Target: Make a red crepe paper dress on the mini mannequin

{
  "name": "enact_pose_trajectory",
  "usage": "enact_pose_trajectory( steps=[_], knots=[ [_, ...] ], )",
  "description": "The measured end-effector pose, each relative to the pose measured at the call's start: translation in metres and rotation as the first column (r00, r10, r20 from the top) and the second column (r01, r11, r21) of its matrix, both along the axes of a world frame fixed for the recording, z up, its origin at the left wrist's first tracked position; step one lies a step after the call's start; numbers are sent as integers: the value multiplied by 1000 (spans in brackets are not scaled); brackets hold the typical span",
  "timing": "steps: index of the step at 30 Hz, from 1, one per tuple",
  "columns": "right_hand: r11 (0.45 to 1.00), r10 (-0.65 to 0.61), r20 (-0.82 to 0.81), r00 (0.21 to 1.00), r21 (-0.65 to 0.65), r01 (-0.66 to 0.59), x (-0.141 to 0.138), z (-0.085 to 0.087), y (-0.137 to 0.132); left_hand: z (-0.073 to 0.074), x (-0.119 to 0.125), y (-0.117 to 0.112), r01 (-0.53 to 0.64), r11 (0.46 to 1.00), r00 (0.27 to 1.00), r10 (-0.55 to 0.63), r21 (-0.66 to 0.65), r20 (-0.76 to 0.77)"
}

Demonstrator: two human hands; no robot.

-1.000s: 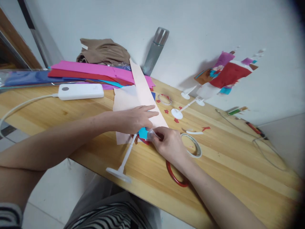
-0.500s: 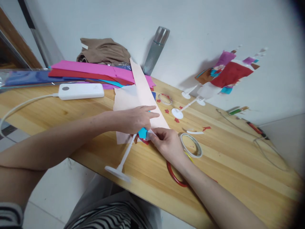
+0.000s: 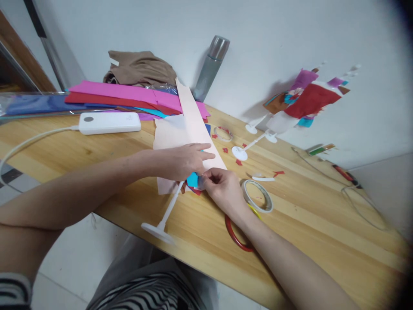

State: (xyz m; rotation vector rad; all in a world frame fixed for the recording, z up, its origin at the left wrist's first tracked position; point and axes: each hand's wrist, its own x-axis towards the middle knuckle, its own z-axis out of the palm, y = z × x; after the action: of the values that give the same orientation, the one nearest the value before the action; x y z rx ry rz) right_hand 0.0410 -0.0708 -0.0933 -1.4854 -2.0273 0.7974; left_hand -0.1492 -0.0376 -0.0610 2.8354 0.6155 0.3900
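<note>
My left hand [image 3: 185,161] lies over a small paper figure, two fingers stretched out over the pink paper, the others curled on the figure and partly hidden. Bright blue paper [image 3: 192,179] shows under the palm, with red and brown bits below it. A thin white stand [image 3: 168,206] slants from the figure towards the table's front edge, its round base tilted. At the blue paper's right edge, my right hand [image 3: 224,189] is closed in a pinch; a small pale, translucent bit shows at its fingertips, too small to name. Long pale pink paper [image 3: 195,122] lies beneath the hands.
Tape rolls [image 3: 257,196] and a red ring [image 3: 237,237] lie near my right wrist. Dressed paper figures on white stands [image 3: 312,101] stand by the wall. Further back are a grey flask [image 3: 209,71], coloured paper sheets [image 3: 119,97] and a white power bank [image 3: 109,123].
My right hand has shifted slightly up, its thumb and finger now closer together at the blue paper's edge. My left hand has stayed in place.
</note>
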Motion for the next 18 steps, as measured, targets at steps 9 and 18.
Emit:
enact_pose_trajectory(
  steps=[9,18],
  knots=[
    [999,-8,9,1000,42,8,1,-2,0,-2,2,5,67,995,995,-62,71,-74],
    [992,22,77,997,124,-32,1,0,-5,21,-18,-10,-173,982,977,160,-80,-142]
  ],
)
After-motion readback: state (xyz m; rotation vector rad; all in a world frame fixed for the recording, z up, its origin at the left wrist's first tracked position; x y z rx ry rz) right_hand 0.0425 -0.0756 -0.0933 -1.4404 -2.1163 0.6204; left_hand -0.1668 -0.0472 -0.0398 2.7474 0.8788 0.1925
